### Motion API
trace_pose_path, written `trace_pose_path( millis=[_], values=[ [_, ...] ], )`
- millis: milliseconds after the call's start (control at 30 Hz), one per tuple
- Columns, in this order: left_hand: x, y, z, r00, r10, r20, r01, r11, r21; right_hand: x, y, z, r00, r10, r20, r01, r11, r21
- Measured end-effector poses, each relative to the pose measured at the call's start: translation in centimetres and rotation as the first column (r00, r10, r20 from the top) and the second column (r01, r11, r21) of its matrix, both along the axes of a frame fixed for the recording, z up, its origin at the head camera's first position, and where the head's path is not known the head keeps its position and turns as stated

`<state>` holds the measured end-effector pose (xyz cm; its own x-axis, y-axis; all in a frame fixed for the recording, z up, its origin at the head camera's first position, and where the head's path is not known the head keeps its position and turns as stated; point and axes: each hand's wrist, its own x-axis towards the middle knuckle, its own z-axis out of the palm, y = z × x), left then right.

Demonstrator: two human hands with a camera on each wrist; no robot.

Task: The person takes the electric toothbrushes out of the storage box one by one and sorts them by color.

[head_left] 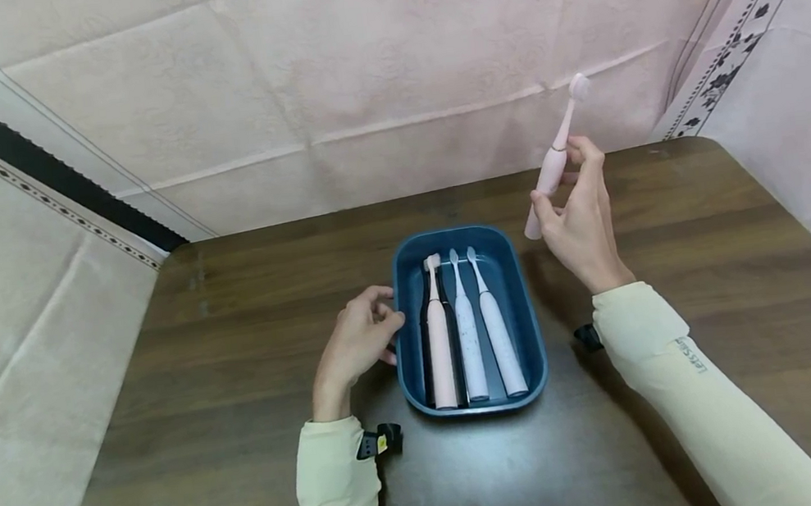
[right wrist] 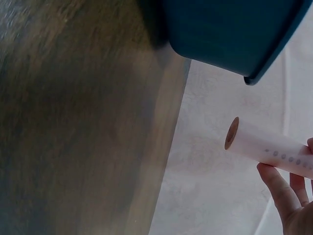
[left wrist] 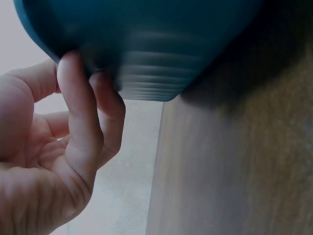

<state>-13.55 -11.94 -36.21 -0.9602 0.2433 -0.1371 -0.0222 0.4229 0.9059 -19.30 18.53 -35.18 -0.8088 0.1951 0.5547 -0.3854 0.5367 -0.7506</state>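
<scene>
My right hand (head_left: 583, 214) holds a pale pink electric toothbrush (head_left: 552, 167) above the table's far right part, brush head up. In the right wrist view, the handle's round bottom end and a row of small marks on this toothbrush (right wrist: 274, 147) show. A dark blue tray (head_left: 536, 338) stands on the table. At its left rim, my left hand (head_left: 358, 336) grips the edge with bent fingers. Inside the tray lie a light pink toothbrush (head_left: 440, 348), a speckled white toothbrush (head_left: 470, 345), a plain white toothbrush (head_left: 501, 342) and two partly covered black toothbrushes (head_left: 454, 347).
The brown wooden table (head_left: 243, 402) ends at a back edge, beyond which hangs a pale cloth (head_left: 395, 81). More patterned cloth (head_left: 792, 113) hangs at the right side. A black strip (head_left: 55, 166) runs along the cloth on the left.
</scene>
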Motion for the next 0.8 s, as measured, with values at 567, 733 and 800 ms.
trace_pose_path(
  millis=[567,733,800],
  values=[
    [-0.1,0.0,0.1,1.000,-0.004,-0.004,0.004,1.000,-0.002,-0.7,0.0,-1.6,0.999,0.004,0.039,-0.006,0.998,0.057],
    [-0.2,0.0,0.0,1.000,-0.003,-0.004,0.003,1.000,-0.002,-0.9,0.0,-2.2,0.998,0.007,0.067,-0.012,0.998,0.063],
    [-0.2,0.0,-0.1,1.000,-0.001,-0.003,0.001,1.000,-0.002,-0.9,0.0,-2.3,0.997,0.010,0.081,-0.015,0.998,0.059]
  ],
)
